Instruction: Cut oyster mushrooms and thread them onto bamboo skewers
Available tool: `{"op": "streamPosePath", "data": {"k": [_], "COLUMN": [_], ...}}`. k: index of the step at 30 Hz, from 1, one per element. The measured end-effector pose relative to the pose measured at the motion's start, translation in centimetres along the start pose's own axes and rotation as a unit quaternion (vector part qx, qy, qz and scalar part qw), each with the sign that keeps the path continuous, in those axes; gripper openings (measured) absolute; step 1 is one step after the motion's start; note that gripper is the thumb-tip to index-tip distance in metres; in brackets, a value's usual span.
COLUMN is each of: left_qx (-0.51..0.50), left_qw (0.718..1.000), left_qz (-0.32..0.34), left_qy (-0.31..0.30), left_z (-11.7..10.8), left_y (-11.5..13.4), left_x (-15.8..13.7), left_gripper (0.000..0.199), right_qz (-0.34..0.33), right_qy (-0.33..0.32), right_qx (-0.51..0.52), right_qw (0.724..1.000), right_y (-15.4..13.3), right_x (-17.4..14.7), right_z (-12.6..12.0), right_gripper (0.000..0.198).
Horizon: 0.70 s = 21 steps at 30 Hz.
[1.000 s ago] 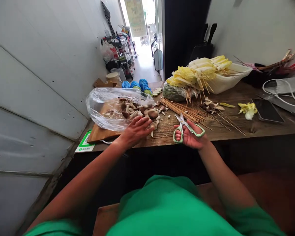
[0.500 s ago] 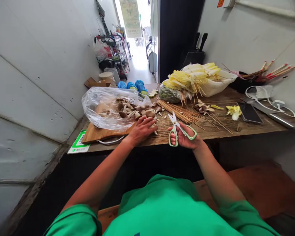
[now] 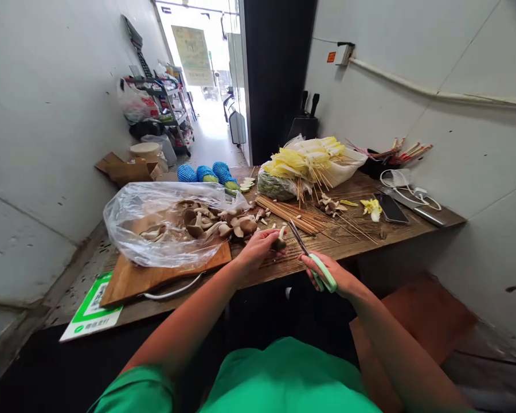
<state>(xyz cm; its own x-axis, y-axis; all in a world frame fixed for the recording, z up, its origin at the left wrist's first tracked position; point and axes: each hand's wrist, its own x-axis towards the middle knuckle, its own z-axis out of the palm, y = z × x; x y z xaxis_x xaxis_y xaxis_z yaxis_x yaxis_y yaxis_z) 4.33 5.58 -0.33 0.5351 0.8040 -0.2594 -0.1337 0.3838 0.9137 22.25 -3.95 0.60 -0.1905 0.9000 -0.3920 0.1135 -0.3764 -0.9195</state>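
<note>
My left hand [image 3: 260, 248] is closed on a mushroom [image 3: 279, 243], its pale stem pointing up and its dark cap below. In my right hand [image 3: 327, 274] are scissors [image 3: 322, 273] with light green handles. Their blades point up and to the left, just right of the mushroom stem. More brown mushrooms [image 3: 206, 221] lie left of my hands, spilling from a clear plastic bag [image 3: 129, 206] on a wooden cutting board [image 3: 163, 276]. Small white stem bits are scattered on the table near a bundle of wooden skewers [image 3: 288, 213].
Skewered cabbage leaves [image 3: 305, 156] are piled at the back, beside vegetables in blue foam nets [image 3: 206, 173]. On the right lie a phone [image 3: 391, 209], a long knife [image 3: 427, 214] and a white cable [image 3: 413, 192]. A green-and-white sign [image 3: 92, 307] sits at the front left corner.
My left hand has lifted a mushroom from the pile. My right hand has turned the scissors upright and brought the blades close to its stem. The view has shifted right.
</note>
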Motion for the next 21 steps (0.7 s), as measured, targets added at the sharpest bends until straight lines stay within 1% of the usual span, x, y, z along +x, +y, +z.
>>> {"op": "streamPosePath", "data": {"k": [4,6,8,10,13,16,21], "left_qx": [0.037,0.037,0.036,0.056,0.082,0.052,0.010], "left_qw": [0.998,0.998,0.998,0.997,0.996,0.997,0.999], "left_qz": [0.050,0.046,0.034,0.027,0.040,0.048,0.042], "left_qy": [-0.006,-0.010,-0.028,-0.038,-0.024,-0.011,-0.006], "left_z": [-0.2,-0.1,0.0,-0.2,-0.6,-1.1,-1.7], "left_y": [0.0,0.2,0.5,0.8,0.9,0.5,-0.1], "left_x": [1.0,0.9,0.5,0.1,0.0,0.1,0.5], "left_gripper": [0.036,0.038,0.038,0.038,0.036,0.034,0.034], "right_qz": [0.005,-0.002,-0.005,-0.004,0.004,0.010,0.002], "right_qy": [-0.011,-0.013,-0.008,-0.009,-0.006,0.001,-0.012], "right_qx": [-0.030,-0.040,-0.052,-0.062,-0.063,-0.060,-0.049], "right_qw": [0.999,0.999,0.999,0.998,0.998,0.998,0.999], "right_y": [-0.8,-1.1,-1.2,-1.3,-1.2,-1.0,-1.0], "right_x": [0.5,0.7,0.8,0.8,0.9,1.0,1.3], "right_z": [0.2,0.4,0.5,0.5,0.6,0.8,1.2], "right_gripper": [0.043,0.043,0.044,0.043,0.042,0.043,0.042]}}
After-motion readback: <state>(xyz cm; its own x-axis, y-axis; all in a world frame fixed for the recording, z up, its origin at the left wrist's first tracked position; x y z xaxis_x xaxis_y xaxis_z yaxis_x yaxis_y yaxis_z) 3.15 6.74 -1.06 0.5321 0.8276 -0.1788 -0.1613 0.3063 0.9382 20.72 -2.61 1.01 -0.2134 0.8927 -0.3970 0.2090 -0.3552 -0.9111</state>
